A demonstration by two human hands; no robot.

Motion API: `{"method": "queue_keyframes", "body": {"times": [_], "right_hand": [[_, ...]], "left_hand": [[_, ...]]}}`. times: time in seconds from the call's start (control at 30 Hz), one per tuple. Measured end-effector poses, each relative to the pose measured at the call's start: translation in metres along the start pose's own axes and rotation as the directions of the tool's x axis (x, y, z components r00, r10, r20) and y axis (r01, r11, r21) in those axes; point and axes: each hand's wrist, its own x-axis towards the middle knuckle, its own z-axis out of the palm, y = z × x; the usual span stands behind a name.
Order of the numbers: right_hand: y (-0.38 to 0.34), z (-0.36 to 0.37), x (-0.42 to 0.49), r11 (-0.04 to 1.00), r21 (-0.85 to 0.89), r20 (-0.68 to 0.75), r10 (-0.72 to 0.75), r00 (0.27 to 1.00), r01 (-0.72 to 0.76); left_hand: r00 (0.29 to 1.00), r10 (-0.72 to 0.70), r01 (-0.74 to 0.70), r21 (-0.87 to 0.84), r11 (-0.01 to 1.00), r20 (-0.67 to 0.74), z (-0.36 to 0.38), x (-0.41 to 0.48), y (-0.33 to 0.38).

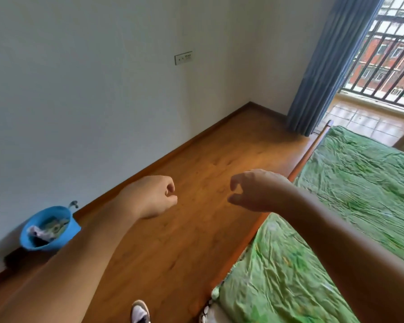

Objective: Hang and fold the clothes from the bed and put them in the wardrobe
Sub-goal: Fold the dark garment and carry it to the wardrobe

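Observation:
The bed (350, 183) fills the right side, covered by a wrinkled green sheet with no loose clothes showing on the visible part. Both my arms reach forward over the wooden floor (196, 173) beside it. My left hand (156, 197) is curled into a loose fist with nothing in it. My right hand (254, 190) hangs near the bed's wooden edge, fingers curved and apart, thumb and forefinger not touching, empty. No wardrobe or hanger is in view.
A blue basket (48, 227) with crumpled cloth inside sits against the white wall at the left. A blue curtain (324, 73) hangs beside an open balcony door at the back right. My shoe (139, 312) shows at the bottom edge.

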Motion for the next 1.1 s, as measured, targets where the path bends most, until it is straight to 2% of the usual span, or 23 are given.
{"method": "queue_keyframes", "body": {"times": [0.33,0.5,0.67,0.83,0.97,1.1], "right_hand": [[-0.135,-0.029,0.201,0.99,0.129,-0.007,0.053,0.999,-0.052],[-0.134,-0.048,0.245,0.98,0.14,-0.005,0.14,0.99,-0.139],[-0.073,-0.057,0.246,0.92,0.248,0.027,0.307,0.951,-0.304],[0.015,-0.076,0.245,0.843,0.26,-0.004,0.488,0.873,-0.47],[0.101,-0.091,0.25,0.797,0.257,-0.066,0.579,0.813,-0.547],[0.185,-0.108,0.245,0.733,0.298,-0.055,0.653,0.756,-0.611]], "left_hand": [[0.999,0.033,-0.034,0.067,0.997,0.015,-0.095,0.124,-0.196],[0.994,0.108,-0.11,0.089,0.99,0.031,-0.129,0.194,-0.219],[0.949,0.298,-0.307,0.087,0.948,0.103,-0.135,0.276,-0.155],[0.872,0.464,-0.481,0.106,0.87,0.155,-0.138,0.347,-0.062],[0.82,0.557,-0.57,0.108,0.814,0.131,-0.139,0.41,0.025],[0.764,0.629,-0.644,0.129,0.754,0.141,-0.14,0.462,0.121]]}}
